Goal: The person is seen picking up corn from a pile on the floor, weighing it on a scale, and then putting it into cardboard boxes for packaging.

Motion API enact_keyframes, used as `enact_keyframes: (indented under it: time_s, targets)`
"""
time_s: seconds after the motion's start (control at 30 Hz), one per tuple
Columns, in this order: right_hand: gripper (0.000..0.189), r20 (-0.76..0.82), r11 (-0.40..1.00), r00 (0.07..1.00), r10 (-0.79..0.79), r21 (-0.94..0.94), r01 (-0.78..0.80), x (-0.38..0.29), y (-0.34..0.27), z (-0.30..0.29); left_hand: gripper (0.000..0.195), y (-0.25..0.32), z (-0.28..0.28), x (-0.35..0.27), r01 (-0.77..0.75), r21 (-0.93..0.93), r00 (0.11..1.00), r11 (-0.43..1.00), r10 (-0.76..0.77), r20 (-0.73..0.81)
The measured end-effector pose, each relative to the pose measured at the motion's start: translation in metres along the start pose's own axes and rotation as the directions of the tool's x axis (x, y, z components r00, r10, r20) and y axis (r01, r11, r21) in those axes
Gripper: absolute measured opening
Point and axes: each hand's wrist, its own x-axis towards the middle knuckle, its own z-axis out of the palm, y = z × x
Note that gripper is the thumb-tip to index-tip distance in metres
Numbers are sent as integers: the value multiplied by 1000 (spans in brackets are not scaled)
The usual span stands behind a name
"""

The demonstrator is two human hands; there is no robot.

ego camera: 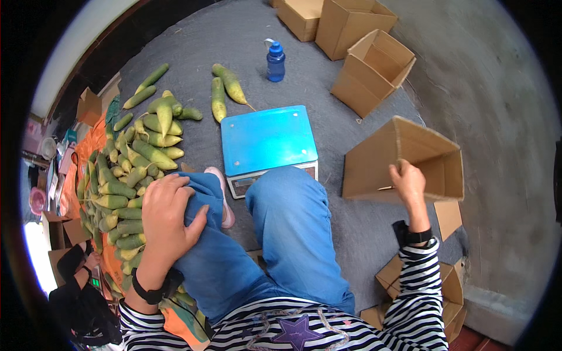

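Note:
My left hand (169,215) rests on my left knee, holding nothing, with the thumb apart from the fingers. With curled fingers, my right hand (409,180) grips the rim of an open cardboard box (366,164) at my right; the fingertips are partly hidden. A slot shows in the box wall beside that hand. In front of my knees stands a digital scale (270,139) with a bare blue platform, its display partly covered by my right knee. Left of my legs lies a large heap of green radishes (117,188). Two more radishes (228,83) lie just beyond the scale.
A blue water bottle (275,62) stands on the grey floor covering (193,52). More open cardboard boxes (373,72) line the wall (496,131), and others (452,285) sit behind my right arm. At far left, a person in dark clothing (85,302) is beside an orange sheet (94,136).

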Motion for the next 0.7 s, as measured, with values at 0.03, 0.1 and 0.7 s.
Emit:
enact_keyframes:
  time_s: [0.03,0.1,0.7]
  targets:
    - [35,16,995,1000,-10,95,8,-8,-12,3,30,0,1,0,-10,7,1000,1000,10,-11]
    - [40,112,960,993,-34,280,1,-28,-30,-6,30,-1,2,-1,-14,14,1000,1000,14,-25]
    - [20,-66,969,980,-188,152,196,-128,52,-47,31,-15,-2,-30,-34,6,986,999,35,-161]
